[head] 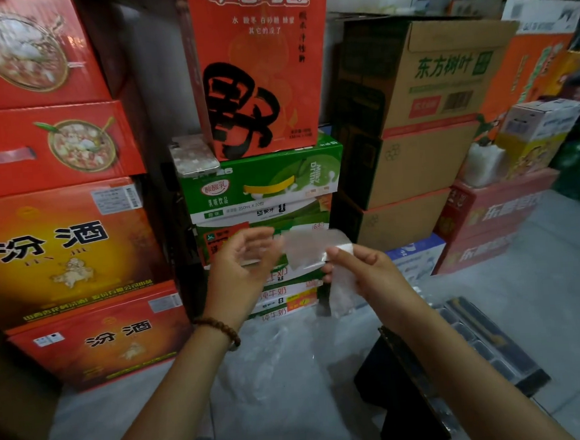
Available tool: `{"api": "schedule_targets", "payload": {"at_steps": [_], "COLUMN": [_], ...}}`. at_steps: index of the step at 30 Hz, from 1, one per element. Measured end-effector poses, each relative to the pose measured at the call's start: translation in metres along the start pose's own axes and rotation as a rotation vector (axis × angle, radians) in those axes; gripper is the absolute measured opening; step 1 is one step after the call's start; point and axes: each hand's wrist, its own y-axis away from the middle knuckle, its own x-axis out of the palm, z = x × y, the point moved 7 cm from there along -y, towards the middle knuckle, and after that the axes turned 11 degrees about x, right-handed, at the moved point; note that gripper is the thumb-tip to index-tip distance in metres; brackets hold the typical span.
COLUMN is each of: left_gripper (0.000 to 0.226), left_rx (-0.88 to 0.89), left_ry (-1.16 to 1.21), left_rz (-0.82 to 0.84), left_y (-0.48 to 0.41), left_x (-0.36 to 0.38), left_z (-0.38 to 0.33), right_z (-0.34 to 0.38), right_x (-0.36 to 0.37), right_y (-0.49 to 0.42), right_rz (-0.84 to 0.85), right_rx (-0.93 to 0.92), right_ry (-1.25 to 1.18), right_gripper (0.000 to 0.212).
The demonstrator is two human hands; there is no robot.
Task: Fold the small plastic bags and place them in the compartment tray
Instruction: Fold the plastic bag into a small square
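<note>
Crumpled clear plastic bag (313, 249) held midair; dark compartment tray (489, 343) lies below.

Two hands (239, 257) (357, 270); one held plastic bag (311, 247); one compartment tray (489, 340); one phone (195, 156).

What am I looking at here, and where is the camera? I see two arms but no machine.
There is no machine. These are a person's two bare hands, filmed by one wide-angle camera worn on the head, looking forward and down. The right hand pinches a small plastic bag, clear and crumpled, held up in the air. The left hand is at the bag's other end, but it is blurred, so I cannot tell whether it grips the bag. Below, on the pale floor, lies a heap of clear plastic, and to the right a dark compartment tray. Stacked cartons stand behind.
</note>
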Motion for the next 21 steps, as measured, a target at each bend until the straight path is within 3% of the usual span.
{"api": "schedule_targets", "payload": {"at_steps": [2,4,7,12,15,21], "left_gripper": [0.041,0.038,0.029,0.022,0.016,0.012], "left_rx": [0.19,0.349,0.463,0.523,0.545,0.384], "left_ry": [-0.175,-0.289,-0.322,-0.273,-0.28,-0.205], "left_rz": [0.154,0.256,0.254,0.159,0.143,0.107], "left_y": [0.003,0.009,0.013,0.012,0.011,0.008], "left_x": [0.01,0.02,0.024,0.02,0.019,0.014], "left_z": [-0.011,-0.018,-0.022,-0.029,-0.031,-0.021], "right_z": [-0.003,-0.006,-0.008,-0.008,-0.01,-0.009], "right_x": [0.001,0.003,0.011,0.025,0.026,0.019], "right_y": [0.002,0.002,0.004,0.011,0.01,0.008], "right_rz": [0.013,0.04,0.13,0.287,0.291,0.271], "right_rx": [0.051,0.098,0.135,0.159,0.165,0.166], "right_ry": [-0.021,-0.046,-0.052,-0.134,-0.129,-0.014], "right_gripper": [0.034,0.039,0.043,0.025,0.02,0.018]}}
